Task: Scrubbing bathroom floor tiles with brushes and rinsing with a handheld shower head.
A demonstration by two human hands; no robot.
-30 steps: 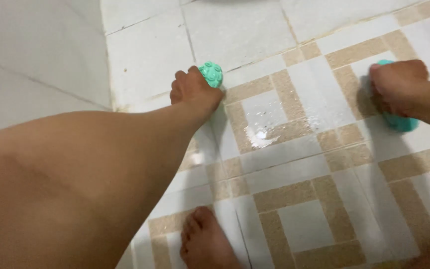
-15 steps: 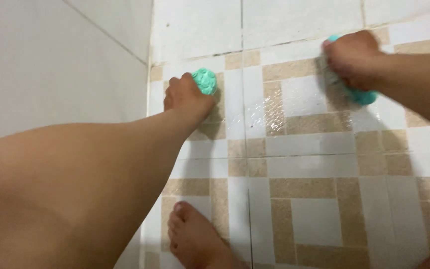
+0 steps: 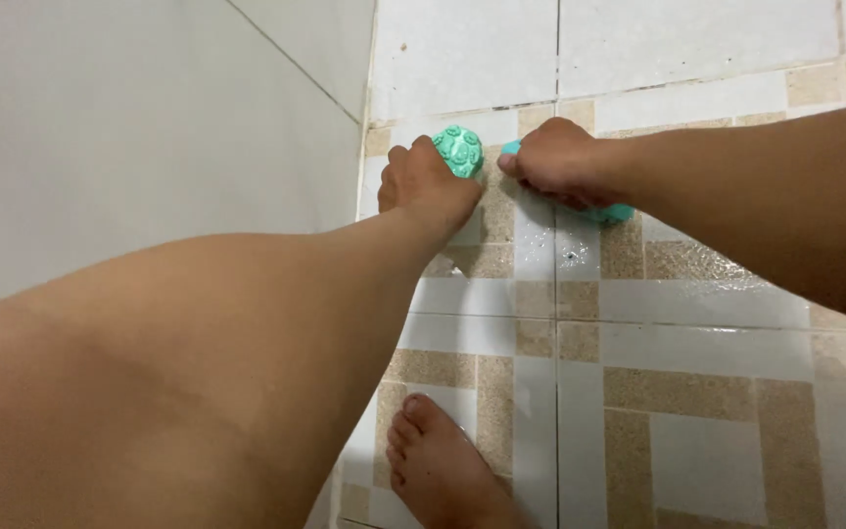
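Floor (image 3: 697,372): white and tan patterned tiles, wet near the hands.
Left hand (image 3: 428,186): fingers wrapped around a round green scrubber (image 3: 459,150) with a bumpy top, near the wall corner.
Right hand (image 3: 560,162): fingers closed over a teal brush (image 3: 607,212), pressed onto the tile just beside it.

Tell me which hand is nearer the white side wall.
Left. The left hand, gripping a green scrubber, sits just beside the wall. The right hand, on another scrubber, lies beyond it, farther from the wall.

Left hand (image 3: 428,186) gripping green knobbed scrubber (image 3: 459,151), right hand (image 3: 560,162) on teal brush (image 3: 607,212), wet tiled floor (image 3: 697,304).
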